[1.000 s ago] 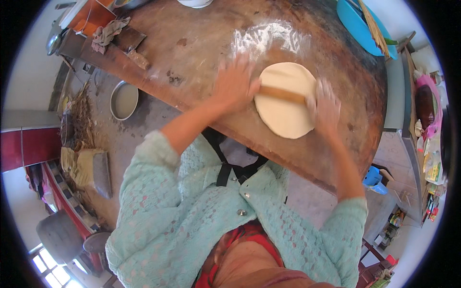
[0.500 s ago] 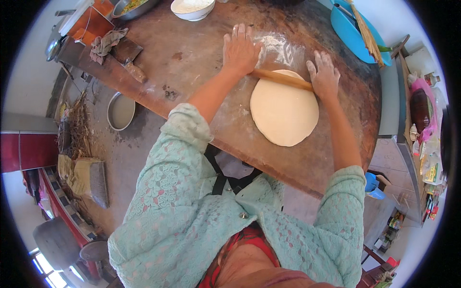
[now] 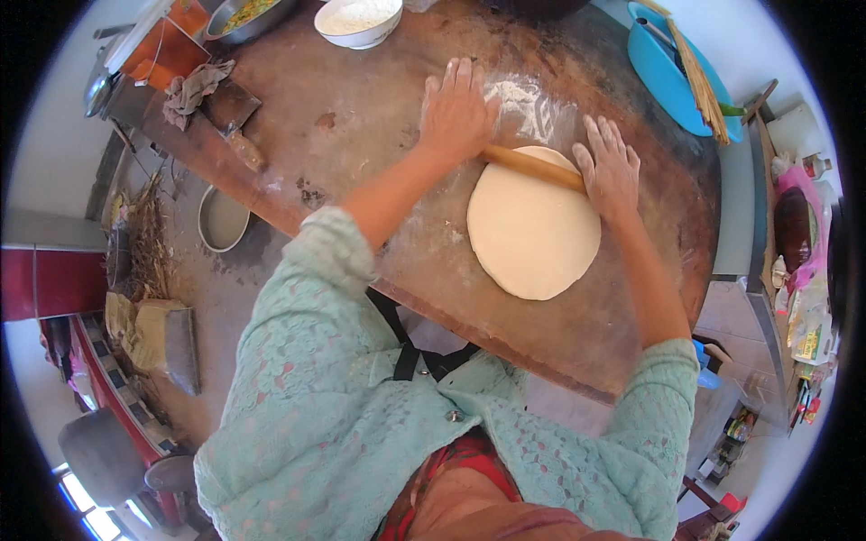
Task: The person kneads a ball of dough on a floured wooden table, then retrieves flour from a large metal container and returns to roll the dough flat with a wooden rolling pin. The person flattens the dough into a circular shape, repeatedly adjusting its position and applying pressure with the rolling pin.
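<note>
A round sheet of pale dough [image 3: 532,239] lies flat on the brown tabletop [image 3: 406,243]. Across its far part runs a wooden rolling pin [image 3: 537,169], tilted down to the right. My left hand [image 3: 456,113] rests palm down over the pin's left end, beside the dough, with fingers stretched forward. At the right end, my right hand [image 3: 611,167] is likewise stretched out, fingers pointing away and thumb apart. Both palms cover the pin's ends. Loose flour [image 3: 528,104] is scattered just beyond the dough, between the hands.
A white bowl of flour [image 3: 359,22] stands at the far side. At the far left are a metal pan with food [image 3: 244,20], an orange bucket [image 3: 167,54], a rag [image 3: 194,95] and a cleaver [image 3: 232,106]. A blue basin [image 3: 667,77] holding a straw brush [image 3: 699,77] stands far right.
The view has shifted slightly, so the dough and table sit lower in the picture. Both hands remain on the rolling pin's ends, over the dough's far part.
</note>
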`<state>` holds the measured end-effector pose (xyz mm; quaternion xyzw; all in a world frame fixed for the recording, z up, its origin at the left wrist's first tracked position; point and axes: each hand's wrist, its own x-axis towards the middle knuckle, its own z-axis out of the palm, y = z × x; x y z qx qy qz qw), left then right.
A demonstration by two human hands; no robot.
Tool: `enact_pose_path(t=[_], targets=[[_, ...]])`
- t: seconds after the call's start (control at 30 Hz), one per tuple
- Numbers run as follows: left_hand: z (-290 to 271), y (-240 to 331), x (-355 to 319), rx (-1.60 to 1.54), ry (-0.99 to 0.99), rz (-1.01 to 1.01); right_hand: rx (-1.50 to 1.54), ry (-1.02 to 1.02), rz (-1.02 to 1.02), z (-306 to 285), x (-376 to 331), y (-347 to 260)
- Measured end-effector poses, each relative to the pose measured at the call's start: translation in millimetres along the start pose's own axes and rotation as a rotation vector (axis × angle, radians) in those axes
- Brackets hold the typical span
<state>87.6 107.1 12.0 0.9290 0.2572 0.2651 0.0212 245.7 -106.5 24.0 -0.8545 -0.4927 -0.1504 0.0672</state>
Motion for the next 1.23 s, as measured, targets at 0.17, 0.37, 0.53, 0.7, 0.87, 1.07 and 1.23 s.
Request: enact_pose_path(t=[0.17, 0.37, 0.53, 0.7, 0.87, 1.07, 1.23], targets=[[13.0, -2.7, 14.4, -0.001, 0.008, -0.038, 0.175, -0.188, -0.07, 16.6, 35.1, 21.9], [-20.9, -8.9, -72.9, -0.111, -0.089, 0.179, 0.206, -0.418, 0.066, -22.9, 12.4, -28.7], [-70.8, -2.7, -106.6, -0.149, -0.256, 0.198, 0.385, -0.395, 0.446, -18.3, -15.9, -26.6], [-109.3, 4.5, -172.5, -0.193, -0.294, 0.207, 0.566, -0.199, 0.359, -43.3, -115.5, -40.9], [-103.8, 6.9, -188.8, -0.188, -0.142, 0.194, 0.208, -0.035, 0.083, -58.4, -183.0, -69.1], [-49.8, 1.7, -90.8, -0.042, -0.17, 0.036, 0.071, -0.011, 0.072, -27.0, -71.5, -35.7], [-22.9, -5.2, -50.1, 0.048, -0.222, -0.154, 0.105, -0.027, 0.28, 10.1, -15.9, -4.1]])
